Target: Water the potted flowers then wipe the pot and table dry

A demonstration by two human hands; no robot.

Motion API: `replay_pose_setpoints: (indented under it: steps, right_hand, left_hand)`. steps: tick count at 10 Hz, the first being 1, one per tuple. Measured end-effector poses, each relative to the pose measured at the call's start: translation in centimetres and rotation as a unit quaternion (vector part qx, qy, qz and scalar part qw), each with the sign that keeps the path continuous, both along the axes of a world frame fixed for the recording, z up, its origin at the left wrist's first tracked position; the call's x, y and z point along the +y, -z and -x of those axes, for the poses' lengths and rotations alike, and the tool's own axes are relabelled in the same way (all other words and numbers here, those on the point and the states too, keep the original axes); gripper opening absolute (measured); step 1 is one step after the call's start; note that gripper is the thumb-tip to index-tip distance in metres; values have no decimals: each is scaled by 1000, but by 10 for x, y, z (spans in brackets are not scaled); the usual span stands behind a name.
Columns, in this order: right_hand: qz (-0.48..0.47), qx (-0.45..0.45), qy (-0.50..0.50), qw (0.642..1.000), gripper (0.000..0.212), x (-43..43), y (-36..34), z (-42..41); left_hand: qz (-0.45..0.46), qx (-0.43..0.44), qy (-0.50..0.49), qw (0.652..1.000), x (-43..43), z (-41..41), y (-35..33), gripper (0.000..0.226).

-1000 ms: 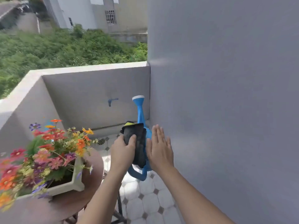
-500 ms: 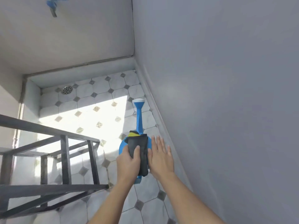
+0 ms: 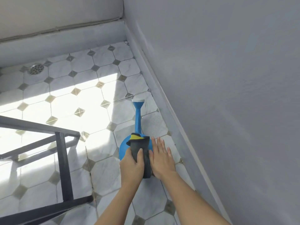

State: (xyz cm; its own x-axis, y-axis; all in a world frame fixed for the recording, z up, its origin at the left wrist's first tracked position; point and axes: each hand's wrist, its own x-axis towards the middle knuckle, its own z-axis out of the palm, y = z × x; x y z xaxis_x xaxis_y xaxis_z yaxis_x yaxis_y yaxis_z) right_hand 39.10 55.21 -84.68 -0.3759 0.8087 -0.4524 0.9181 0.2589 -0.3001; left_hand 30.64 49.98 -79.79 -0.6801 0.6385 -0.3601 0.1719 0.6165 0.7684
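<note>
1. Black metal frame (image 3: 64, 166), far left: its bars cross the lower left corner. A second ago the flowers in their pot on the round table top filled this side. Now the view is tipped down to the floor and neither pot nor table top shows.
2. Floor drain (image 3: 35, 69): near the upper left, at the foot of the low wall. Half a second ago it sat higher in the view, with the blue tap above it. The tap is now out of view.
3. Tiled floor (image 3: 103, 172): a bright sun patch lies across the left and middle tiles, as it did half a second ago.
4. Left hand (image 3: 132, 166): it grips the dark cloth (image 3: 139, 146), with the thumb laid over the cloth's upper face and the fingers curled beneath. The grip is the same as in both earlier frames.
5. Cloth: folded, with a yellow patch at its far end. It lies over the body of the blue watering can (image 3: 137, 117).
6. Watering can: under the hands, low over the tiles near the right-hand skirting, spout pointing away from the person. The white rose (image 3: 138, 100) sits at the tip. I cannot tell whether the base touches the floor. A second ago the can was at parapet height.
7. Right hand (image 3: 162, 161): flat, fingers straight and close together, palm down. Its thumb edge is against the cloth. The posture is unchanged.
8. Grey wall (image 3: 227, 95): fills the right side.
</note>
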Motion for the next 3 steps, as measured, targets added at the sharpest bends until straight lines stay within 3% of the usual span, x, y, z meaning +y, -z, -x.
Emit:
replay_pose_setpoints:
  steps: [1, 2, 3]
  right_hand:
    - [47, -3, 1, 999, 58, 8, 2, -5]
    - [32, -28, -21, 999, 59, 11, -16, -14]
    - [32, -33, -15, 999, 60, 8, -79, -25]
  left_hand:
    - [8, 12, 21, 1000, 4, -4, 4, 21]
    - [75, 46, 51, 995, 5, -4, -6, 31]
    - [194, 123, 75, 970, -6, 2, -51, 67]
